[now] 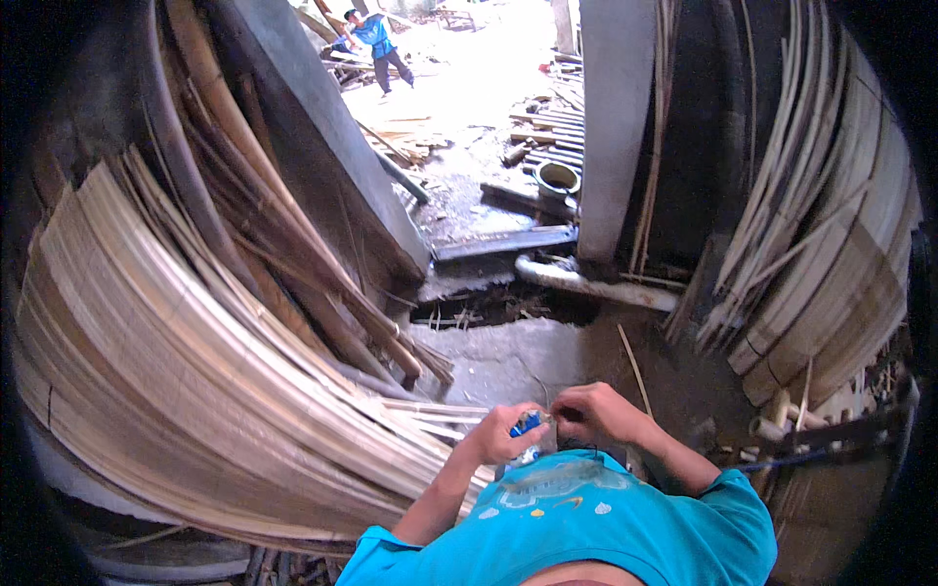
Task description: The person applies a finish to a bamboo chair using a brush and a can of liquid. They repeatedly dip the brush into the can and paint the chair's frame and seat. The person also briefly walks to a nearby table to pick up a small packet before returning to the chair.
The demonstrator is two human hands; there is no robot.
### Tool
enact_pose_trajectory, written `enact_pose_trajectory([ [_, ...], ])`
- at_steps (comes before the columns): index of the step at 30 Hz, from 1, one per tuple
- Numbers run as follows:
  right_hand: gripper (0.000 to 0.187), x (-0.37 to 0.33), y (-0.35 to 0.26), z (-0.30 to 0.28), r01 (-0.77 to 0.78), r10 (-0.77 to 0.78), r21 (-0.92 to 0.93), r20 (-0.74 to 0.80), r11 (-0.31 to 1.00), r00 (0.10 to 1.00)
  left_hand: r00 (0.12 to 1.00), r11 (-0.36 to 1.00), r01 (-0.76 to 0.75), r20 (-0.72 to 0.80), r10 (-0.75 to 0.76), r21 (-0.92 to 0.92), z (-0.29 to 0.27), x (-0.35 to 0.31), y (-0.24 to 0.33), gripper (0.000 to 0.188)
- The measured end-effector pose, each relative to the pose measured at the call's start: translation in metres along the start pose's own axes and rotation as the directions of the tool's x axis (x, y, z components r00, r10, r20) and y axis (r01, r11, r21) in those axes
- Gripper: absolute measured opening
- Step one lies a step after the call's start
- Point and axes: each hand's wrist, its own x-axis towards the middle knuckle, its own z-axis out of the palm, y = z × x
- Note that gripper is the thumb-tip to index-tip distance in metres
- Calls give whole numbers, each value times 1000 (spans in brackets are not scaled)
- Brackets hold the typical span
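Both my hands are held close together in front of my chest. In my left hand (504, 435) is a small blue-and-white packet (529, 424), with my fingers wrapped round it and part of it hidden. It has a crinkled, partly see-through look. My right hand (594, 410) is beside it, its fingers bent and pressed together near the packet's upper edge. Whatever those fingers pinch is too small to make out.
Bundles of pale split strips (166, 361) lean on my left; more strips (831, 264) stand on the right. Ahead, a broken floor gap (508, 308) and a pipe (596, 283) cross the doorway. Outside are a round pot (558, 177), scattered poles and a person in blue (373, 39).
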Motion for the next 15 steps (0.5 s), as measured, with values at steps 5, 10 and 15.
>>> enact_pose_trajectory([
  [5, 24, 129, 113, -70, 76, -76, -8, 59, 997, 995, 989, 984, -147, 41, 143, 99, -86, 155, -51, 27],
  [10, 16, 288, 218, -157, 42, -94, 262, 191, 964, 977, 975, 954, -224, 52, 218, 199, -194, 313, -77, 25],
  [15, 12, 428, 296, -212, -400, -25, 764, 476, 507, 879, 969, 949, -244, 73, 234, 201, -304, 425, -66, 24],
])
